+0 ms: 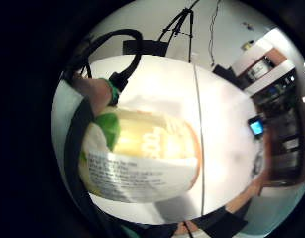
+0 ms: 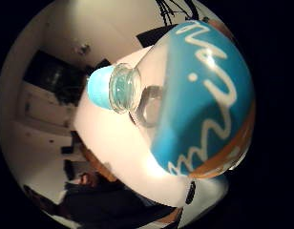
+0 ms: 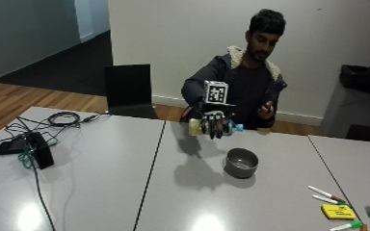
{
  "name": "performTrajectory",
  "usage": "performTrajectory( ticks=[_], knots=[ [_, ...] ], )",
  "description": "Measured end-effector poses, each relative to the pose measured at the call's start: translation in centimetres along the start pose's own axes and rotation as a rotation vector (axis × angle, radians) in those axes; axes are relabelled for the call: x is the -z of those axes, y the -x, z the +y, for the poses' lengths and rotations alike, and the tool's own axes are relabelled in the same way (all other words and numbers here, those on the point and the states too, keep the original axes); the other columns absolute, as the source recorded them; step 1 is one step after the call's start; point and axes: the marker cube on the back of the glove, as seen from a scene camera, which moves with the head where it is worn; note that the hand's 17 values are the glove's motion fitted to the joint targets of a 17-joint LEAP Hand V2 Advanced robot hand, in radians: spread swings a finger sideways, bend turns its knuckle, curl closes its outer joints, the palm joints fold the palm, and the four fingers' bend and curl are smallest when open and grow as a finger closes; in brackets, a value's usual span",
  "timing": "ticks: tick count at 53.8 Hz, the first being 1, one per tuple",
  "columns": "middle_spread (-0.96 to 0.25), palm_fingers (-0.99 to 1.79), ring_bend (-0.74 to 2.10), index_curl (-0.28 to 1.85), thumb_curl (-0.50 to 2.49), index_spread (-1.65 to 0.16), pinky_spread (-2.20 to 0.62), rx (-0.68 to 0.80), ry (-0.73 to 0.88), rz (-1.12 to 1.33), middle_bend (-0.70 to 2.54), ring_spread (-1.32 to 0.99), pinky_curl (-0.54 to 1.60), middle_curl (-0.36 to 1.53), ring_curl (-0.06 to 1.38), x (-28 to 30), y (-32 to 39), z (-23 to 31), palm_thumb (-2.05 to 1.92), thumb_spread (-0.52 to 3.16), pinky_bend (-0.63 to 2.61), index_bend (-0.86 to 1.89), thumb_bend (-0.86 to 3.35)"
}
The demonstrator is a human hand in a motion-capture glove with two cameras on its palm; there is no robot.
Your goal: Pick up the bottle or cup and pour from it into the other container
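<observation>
Bottle (image 3: 214, 127) clasped in the gloved right hand (image 3: 214, 123), fingers curled round it, held on its side in the air above the bench (image 3: 108, 183), blue cap on, short of the bowl (image 3: 241, 162); pouring step, next uncapping and tipping over the bowl.

Blue-capped bottle (image 3: 216, 127) with blue, white-scripted label; grey bowl (image 3: 241, 162); black-gloved hand (image 3: 213, 121).
</observation>
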Motion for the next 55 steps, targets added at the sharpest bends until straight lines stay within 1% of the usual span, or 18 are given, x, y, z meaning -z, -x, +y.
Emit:
performTrajectory(
  ticks=[1,3,11,17,20,28,42,48,55],
  knots=[
    [-0.31,1.11,0.62,0.23,0.47,-0.35,0.01,0.036,0.045,0.032,0.39,-0.22,0.34,0.41,0.37,0.1,0.3,0.4,1.05,0.5,0.31,0.09,-0.03],
    [-0.31,1.11,0.61,0.23,0.47,-0.35,0.01,0.088,0.074,0.093,0.39,-0.22,0.34,0.41,0.37,0.1,1.1,0.5,1.06,0.5,0.31,0.09,-0.03],
    [-0.32,1.11,0.61,0.22,0.47,-0.35,0.01,0.194,0.032,0.345,0.38,-0.22,0.34,0.42,0.37,-0.7,4.2,0.3,1.08,0.48,0.31,0.09,-0.03],
    [-0.32,1.1,0.6,0.22,0.48,-0.35,0.01,0.295,-0.002,0.542,0.38,-0.22,0.35,0.42,0.37,-1.2,5.9,-1.5,1.09,0.47,0.29,0.09,-0.03],
    [-0.32,1.1,0.6,0.22,0.48,-0.35,0.01,0.338,-0.012,0.638,0.38,-0.22,0.35,0.42,0.37,-1.6,6.8,-1.4,1.09,0.47,0.29,0.09,-0.03],
    [-0.33,1.09,0.59,0.22,0.48,-0.36,0.01,0.389,-0.008,0.768,0.37,-0.23,0.35,0.42,0.37,-2.6,8.3,-0.6,1.11,0.47,0.27,0.09,-0.03],
    [-0.33,1.09,0.58,0.21,0.49,-0.36,0.01,0.347,0.003,0.755,0.36,-0.23,0.35,0.42,0.37,-2.5,7.5,0.0,1.11,0.46,0.25,0.09,-0.03],
    [-0.34,1.09,0.57,0.21,0.49,-0.36,0.01,0.305,-0.008,0.659,0.36,-0.24,0.35,0.42,0.37,-2.1,6.4,-0.5,1.11,0.46,0.24,0.09,-0.03],
    [-0.34,1.08,0.57,0.21,0.49,-0.36,0.01,0.252,-0.027,0.498,0.36,-0.24,0.36,0.42,0.37,-1.6,5.8,0.7,1.11,0.46,0.24,0.08,-0.03]
  ],
)
